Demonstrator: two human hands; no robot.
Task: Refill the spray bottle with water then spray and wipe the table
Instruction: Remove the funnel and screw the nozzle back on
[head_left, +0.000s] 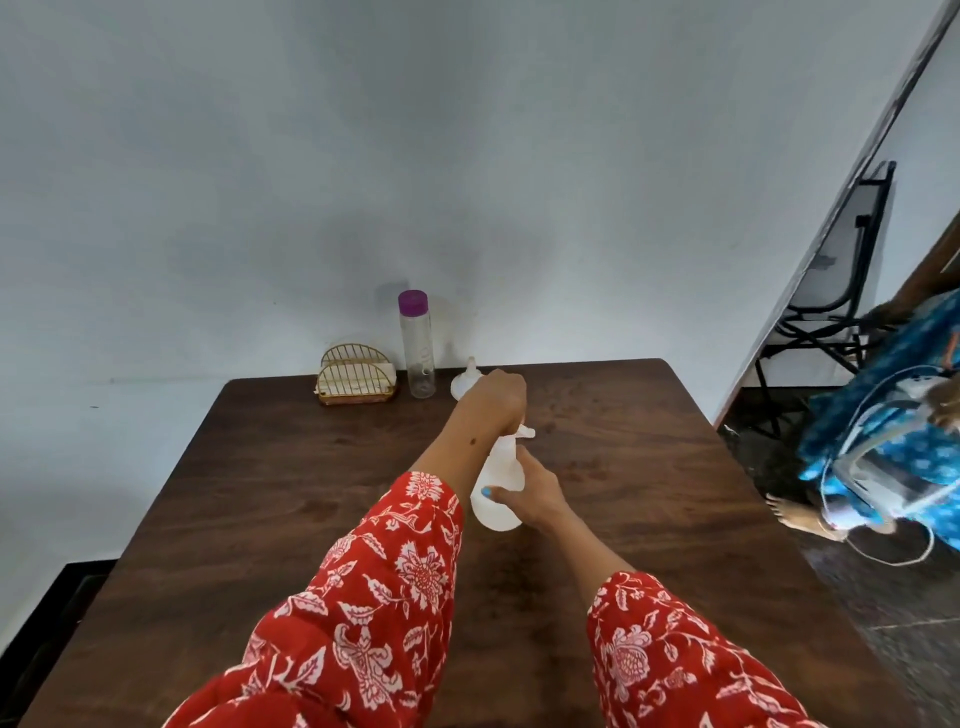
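Standing mid-table, the white spray bottle (496, 488) is gripped at its body by the right hand (535, 496), while the left hand (496, 397) curls over its nozzle. At 12 o'clock, near the table (260, 493) far edge, a purple-capped clear bottle (417, 348) appears empty; bare wood surrounds the hands.

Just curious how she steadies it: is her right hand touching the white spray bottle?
Touching. The head view shows the right hand wrapped around the body of the spray bottle, thumb across its front.
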